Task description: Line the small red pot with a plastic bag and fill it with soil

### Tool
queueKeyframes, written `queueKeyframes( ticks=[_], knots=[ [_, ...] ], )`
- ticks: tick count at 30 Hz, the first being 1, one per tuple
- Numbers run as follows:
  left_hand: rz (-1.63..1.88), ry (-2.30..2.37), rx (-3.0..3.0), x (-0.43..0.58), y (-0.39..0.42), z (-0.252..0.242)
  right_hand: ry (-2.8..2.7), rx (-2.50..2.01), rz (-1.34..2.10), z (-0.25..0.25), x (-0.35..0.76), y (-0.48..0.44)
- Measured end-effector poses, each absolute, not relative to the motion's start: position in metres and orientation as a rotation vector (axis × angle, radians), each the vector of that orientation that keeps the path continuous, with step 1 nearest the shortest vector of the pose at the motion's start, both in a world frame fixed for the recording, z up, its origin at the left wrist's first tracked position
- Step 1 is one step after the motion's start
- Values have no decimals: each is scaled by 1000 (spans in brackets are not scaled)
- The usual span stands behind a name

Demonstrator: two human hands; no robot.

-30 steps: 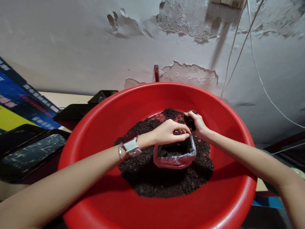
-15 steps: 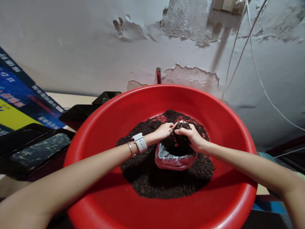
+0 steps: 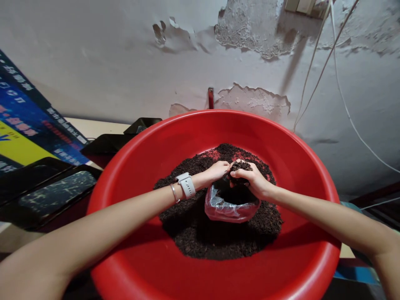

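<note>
A clear plastic bag (image 3: 231, 211) with dark soil inside stands open-mouthed on loose dark soil (image 3: 215, 246) in a large red basin (image 3: 215, 278). My right hand (image 3: 256, 180) is cupped over the bag's far right side, its fingers closed round a handful of soil (image 3: 241, 167). On the far left side of the bag's mouth, my left hand (image 3: 218, 170) has its fingers closed at the rim, apparently pinching the plastic; the fingertips are partly hidden. The two hands nearly meet above the opening.
Black plastic trays (image 3: 59, 193) stand left of the basin, beside a printed blue and yellow board (image 3: 28, 121). Behind rises a wall (image 3: 118, 62) with peeling paint. Thin cables (image 3: 340, 89) hang down it at the right.
Soil that was spilling from my right hand into the bag has mostly fallen, and the handful looks smaller. My left hand stays at the rim. The view has shifted slightly.
</note>
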State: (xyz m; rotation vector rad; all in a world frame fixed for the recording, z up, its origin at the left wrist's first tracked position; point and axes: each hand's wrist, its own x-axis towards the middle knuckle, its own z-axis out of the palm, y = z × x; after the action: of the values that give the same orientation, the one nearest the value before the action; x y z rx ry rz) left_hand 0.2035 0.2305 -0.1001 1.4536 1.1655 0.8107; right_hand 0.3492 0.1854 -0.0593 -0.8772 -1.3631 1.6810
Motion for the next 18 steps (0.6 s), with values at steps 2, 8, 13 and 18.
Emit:
queueKeyframes(
  ticks=[2,8,13,18],
  knots=[
    [795,1163,1439,204,229,-99,-1355,-874,1690,-61,349,186],
    [772,1168,1395,206,226,-98,-1278,-888,1699,-62,347,187],
    [756,1181,1379,207,225,-95,-1284,-870,1718,-63,348,187],
    [770,1177,1365,207,228,-97,-1264,-848,1718,-65,346,189]
  ],
)
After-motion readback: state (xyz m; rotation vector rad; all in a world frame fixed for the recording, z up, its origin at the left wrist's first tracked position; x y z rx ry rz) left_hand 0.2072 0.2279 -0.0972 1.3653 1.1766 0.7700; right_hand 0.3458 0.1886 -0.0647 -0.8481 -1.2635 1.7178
